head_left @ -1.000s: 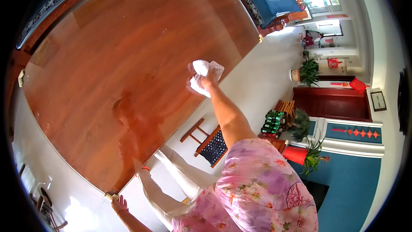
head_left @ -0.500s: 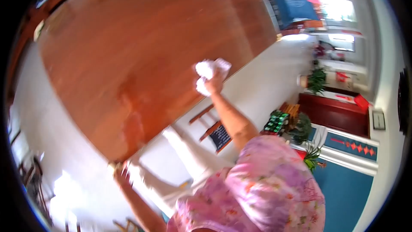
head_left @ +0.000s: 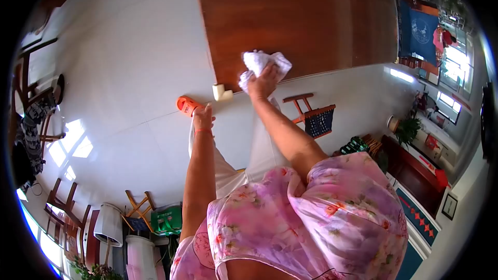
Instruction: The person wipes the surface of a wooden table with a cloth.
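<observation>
My right hand (head_left: 263,81) is closed on a crumpled white cloth (head_left: 254,62), which lies against the brown wooden tabletop (head_left: 306,21) close to its near edge. Part of the cloth sticks out on both sides of my fingers. My left hand (head_left: 204,117), with a red band at the wrist, hangs off the table with its fingers loosely apart and nothing visible in them. Just beyond it shows an orange clog (head_left: 188,105) on my foot. A cream corner guard (head_left: 222,92) sits at the table's near left corner, apart from my left hand.
A folding stool (head_left: 317,119) stands on the floor right of my legs. Several chairs (head_left: 39,88) are along the left side. White bins (head_left: 109,223) and a green bag (head_left: 167,220) stand behind at lower left. A blue-covered seat (head_left: 420,31) is beyond the table's right end.
My left hand has come off the table corner. The view has swung left, so more floor shows and the table sits farther right. My right hand still holds the cloth on the tabletop.
</observation>
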A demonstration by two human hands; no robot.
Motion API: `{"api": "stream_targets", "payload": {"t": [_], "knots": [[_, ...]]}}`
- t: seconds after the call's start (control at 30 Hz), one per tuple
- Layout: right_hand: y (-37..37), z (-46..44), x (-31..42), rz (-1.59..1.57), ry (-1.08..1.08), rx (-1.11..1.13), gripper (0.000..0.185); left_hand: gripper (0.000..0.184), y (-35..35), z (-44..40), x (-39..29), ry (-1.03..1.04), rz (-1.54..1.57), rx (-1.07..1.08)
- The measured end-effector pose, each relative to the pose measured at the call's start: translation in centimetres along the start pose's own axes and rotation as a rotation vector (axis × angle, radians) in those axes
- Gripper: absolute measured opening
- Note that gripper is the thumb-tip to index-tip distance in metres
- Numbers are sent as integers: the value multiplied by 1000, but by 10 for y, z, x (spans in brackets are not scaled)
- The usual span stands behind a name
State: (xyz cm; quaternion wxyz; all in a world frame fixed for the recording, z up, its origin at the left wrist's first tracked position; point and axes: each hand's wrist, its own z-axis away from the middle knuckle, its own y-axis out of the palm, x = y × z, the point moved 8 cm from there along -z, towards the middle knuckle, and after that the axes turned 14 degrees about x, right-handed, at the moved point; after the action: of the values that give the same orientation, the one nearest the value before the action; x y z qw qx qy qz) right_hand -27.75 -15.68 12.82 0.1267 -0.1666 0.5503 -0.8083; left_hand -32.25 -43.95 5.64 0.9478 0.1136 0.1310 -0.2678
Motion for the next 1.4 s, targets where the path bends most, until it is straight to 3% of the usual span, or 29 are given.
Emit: {"api": "stream_targets", "payload": {"t": [0.13,0.2,0.27,0.33,0.37,0.8,0.83,0.93,1.1,1.4], "knots": [[14,33,71,80,-168,54,78,59,-105,25,56,-41,14,-130],[16,29,66,108,-181,66,77,48,-154,44,94,-132,-60,-266],[21,23,60,127,-212,134,81,38,-197,52,139,-302,-127,-246],[22,19,58,156,-198,194,85,37,-215,76,149,-443,-177,-258],[24,18,58,160,-185,219,87,37,-228,70,164,-405,-115,-263],[-5,23,84,-81,-370,-39,72,38,-229,55,58,-202,-15,-149],[-5,18,98,-102,-411,0,70,38,-232,52,49,-199,-25,-141],[-12,7,165,-88,-558,-170,64,37,-255,39,24,-231,-59,-161],[-27,-86,256,-50,-427,-124,63,33,-279,29,-39,-291,-133,-190],[-68,-259,361,-76,-349,-216,60,30,-237,20,-107,-54,-42,-148]]}}
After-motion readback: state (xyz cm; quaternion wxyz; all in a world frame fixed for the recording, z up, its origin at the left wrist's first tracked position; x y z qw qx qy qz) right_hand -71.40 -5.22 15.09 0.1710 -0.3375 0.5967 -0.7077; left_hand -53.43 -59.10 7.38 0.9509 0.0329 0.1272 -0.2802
